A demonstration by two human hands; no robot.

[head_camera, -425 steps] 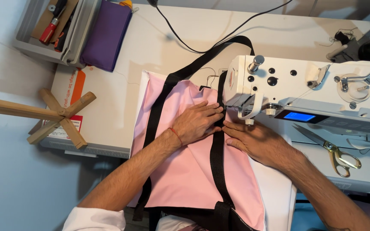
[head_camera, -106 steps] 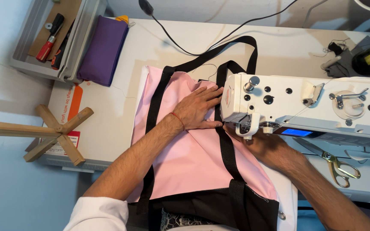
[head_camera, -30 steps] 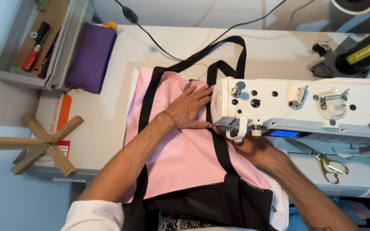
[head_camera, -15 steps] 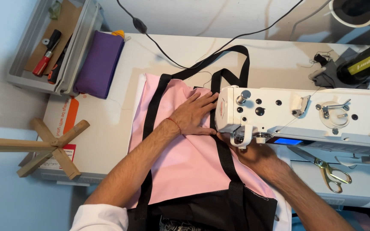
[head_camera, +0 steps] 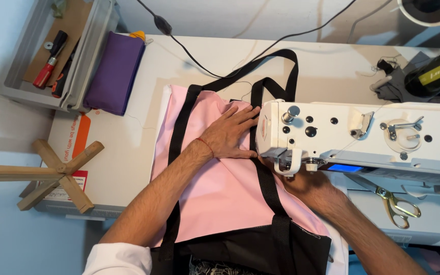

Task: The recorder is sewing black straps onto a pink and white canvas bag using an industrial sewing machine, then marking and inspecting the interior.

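left hand [head_camera: 228, 135] flat, fingers spread on pink fabric [head_camera: 220, 188] beside black strap [head_camera: 267, 186]; right hand [head_camera: 309, 186] mostly hidden under sewing machine [head_camera: 362, 140], fingers can't tell; scissors [head_camera: 395, 203] nearby.

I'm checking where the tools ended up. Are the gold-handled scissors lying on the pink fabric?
No, the scissors lie on the white machine bed under the sewing machine's arm, right of the pink fabric and apart from it.

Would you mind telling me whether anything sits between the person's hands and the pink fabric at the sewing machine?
Nothing visible does. The left hand lies flat on the pink fabric beside the black strap. The right hand also rests on the fabric, but the white sewing machine head hides its fingers from this view.
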